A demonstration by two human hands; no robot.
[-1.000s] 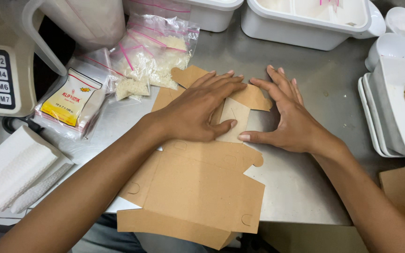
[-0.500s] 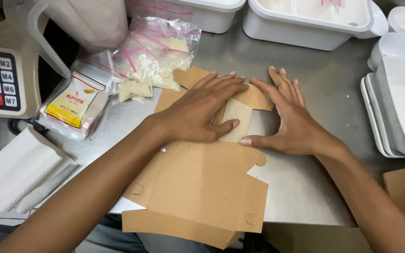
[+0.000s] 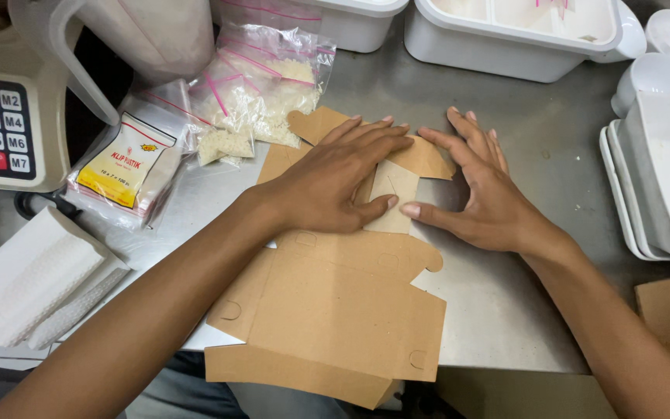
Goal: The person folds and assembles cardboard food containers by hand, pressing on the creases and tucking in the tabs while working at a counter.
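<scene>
Steel tabletop (image 3: pixel 521 326) carrying a flat brown cardboard box blank (image 3: pixel 335 310), its near edge overhanging. Left hand (image 3: pixel 335 182) and right hand (image 3: pixel 482 194) are pressing its far flaps — both grips flat, fingers spread, holding nothing. Clear bags of white grains (image 3: pixel 261 93) are lying beyond.

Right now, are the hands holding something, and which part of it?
Nothing is gripped. The left hand presses flat on the far end of the flat brown cardboard box blank. The right hand lies flat beside it, fingers on the far flap, thumb touching the edge.
</scene>
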